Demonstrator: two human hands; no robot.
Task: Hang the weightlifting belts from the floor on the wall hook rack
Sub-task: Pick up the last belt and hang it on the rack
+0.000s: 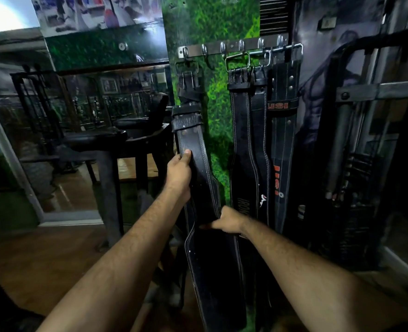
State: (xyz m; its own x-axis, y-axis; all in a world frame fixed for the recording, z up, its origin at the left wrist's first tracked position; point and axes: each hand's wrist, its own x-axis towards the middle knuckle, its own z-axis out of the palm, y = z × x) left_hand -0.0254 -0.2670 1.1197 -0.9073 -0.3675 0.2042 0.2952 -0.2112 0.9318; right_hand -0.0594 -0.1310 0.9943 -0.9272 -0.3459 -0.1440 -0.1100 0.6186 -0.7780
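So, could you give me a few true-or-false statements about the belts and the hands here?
1. The left hand grips the leftmost belt. True.
2. The hook rack is mounted on a bare white wall. False: the panel behind it is green and grass-like.
3. A belt with red lettering hangs at the right of the rack. True.
4. The right hand is raised to the hooks. False: it is low, at the leftmost belt's lower part.
5. Every hook carries a belt. False: some hooks are bare.

Both forearms are bare, with no sleeve, watch or band showing on either. Fine dark hair covers them up to the wrists, near the leftmost hanging belt [198,164]. The left hand [179,171] and right hand [229,220] wear no gloves or rings.
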